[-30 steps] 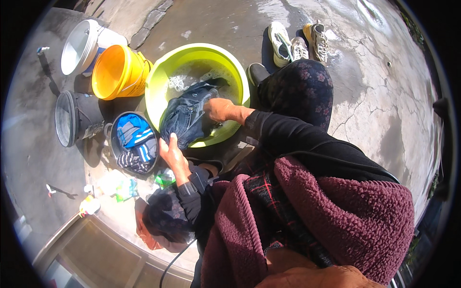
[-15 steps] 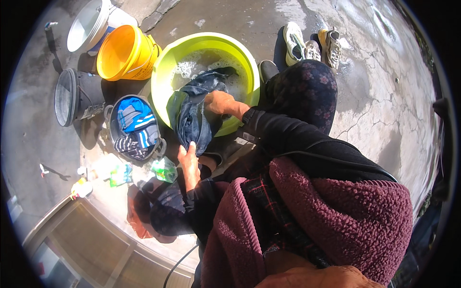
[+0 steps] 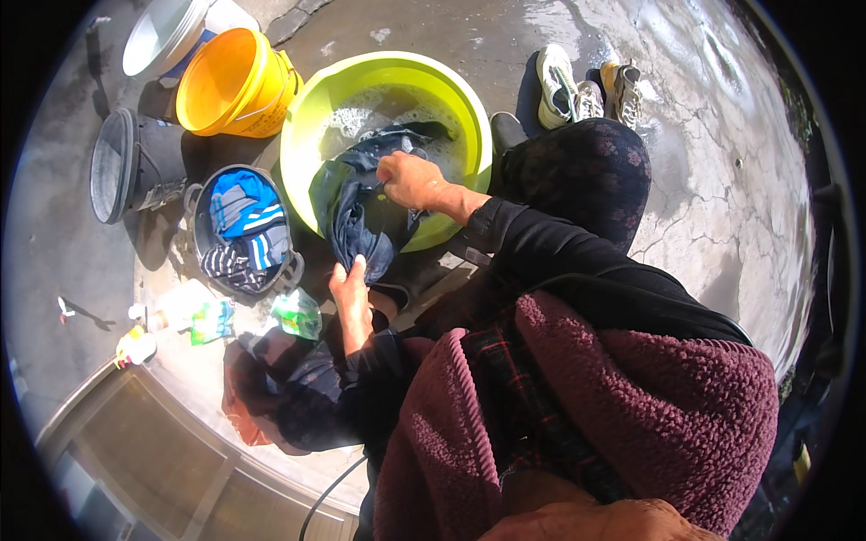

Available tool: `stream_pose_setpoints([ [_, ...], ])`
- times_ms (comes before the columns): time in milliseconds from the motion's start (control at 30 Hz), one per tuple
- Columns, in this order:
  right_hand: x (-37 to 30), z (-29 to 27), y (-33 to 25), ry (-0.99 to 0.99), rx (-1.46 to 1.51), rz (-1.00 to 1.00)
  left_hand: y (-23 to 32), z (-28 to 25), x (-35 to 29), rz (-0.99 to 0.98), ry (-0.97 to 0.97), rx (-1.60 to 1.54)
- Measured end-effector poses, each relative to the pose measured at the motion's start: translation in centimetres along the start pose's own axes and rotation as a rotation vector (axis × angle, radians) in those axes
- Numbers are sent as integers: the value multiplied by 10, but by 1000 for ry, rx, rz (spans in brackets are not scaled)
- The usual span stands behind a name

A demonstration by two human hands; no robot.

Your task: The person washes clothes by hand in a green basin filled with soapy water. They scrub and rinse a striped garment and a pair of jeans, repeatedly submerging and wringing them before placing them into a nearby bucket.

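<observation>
A wet dark blue denim garment [image 3: 347,216] hangs over the near rim of a lime-green tub [image 3: 298,117], its far part lying in sudsy water. At its near end, outside the tub, my left hand [image 3: 350,288] is closed with thumb and fingers on the bunched cloth. My right hand [image 3: 413,182] is over the middle of the garment, inside the tub, with its fingers curled closed. Whatever those fingers hold, if anything, is hidden beneath them.
Left of the tub stand a yellow bucket [image 3: 230,81], a white bucket [image 3: 162,41], a dark grey bucket [image 3: 117,167] and a grey basin [image 3: 194,230] of blue and striped clothes. Nearer lie green-and-white plastic packets [image 3: 296,314]. Several shoes [image 3: 557,86] stand at the far right.
My right hand has shifted slightly up and away over the garment. My left hand keeps its hold on the near end. The whole view has shifted a little.
</observation>
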State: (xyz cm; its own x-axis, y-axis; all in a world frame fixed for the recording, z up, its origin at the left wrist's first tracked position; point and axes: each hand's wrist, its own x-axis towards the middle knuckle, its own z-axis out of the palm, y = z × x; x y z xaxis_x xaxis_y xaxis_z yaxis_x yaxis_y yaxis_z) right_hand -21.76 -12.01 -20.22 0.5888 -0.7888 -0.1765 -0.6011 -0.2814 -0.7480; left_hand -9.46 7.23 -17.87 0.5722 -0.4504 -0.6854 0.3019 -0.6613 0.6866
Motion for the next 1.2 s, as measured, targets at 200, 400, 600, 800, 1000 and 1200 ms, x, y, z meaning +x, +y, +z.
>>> stream_pose_setpoints([
  [200, -12, -5, -15, -248, 223, -64, 7, 0, -4, -18, -134, 67],
  [400, -23, -3, -18, -512, 231, -84, 1, -4, 3, -72, -243, 69],
  [600, -30, -1, -14, -570, 145, -160, -11, 4, 11, 39, -299, -267],
  [800, -37, -2, -12, -628, 243, -63, -12, 11, 14, 121, -269, -364],
  [1000, -40, 1, -15, -668, 206, 53, -14, 16, 15, 157, -275, -377],
  [1200, -45, 11, -14, -679, 182, 40, -13, 15, 13, 121, -275, -389],
])
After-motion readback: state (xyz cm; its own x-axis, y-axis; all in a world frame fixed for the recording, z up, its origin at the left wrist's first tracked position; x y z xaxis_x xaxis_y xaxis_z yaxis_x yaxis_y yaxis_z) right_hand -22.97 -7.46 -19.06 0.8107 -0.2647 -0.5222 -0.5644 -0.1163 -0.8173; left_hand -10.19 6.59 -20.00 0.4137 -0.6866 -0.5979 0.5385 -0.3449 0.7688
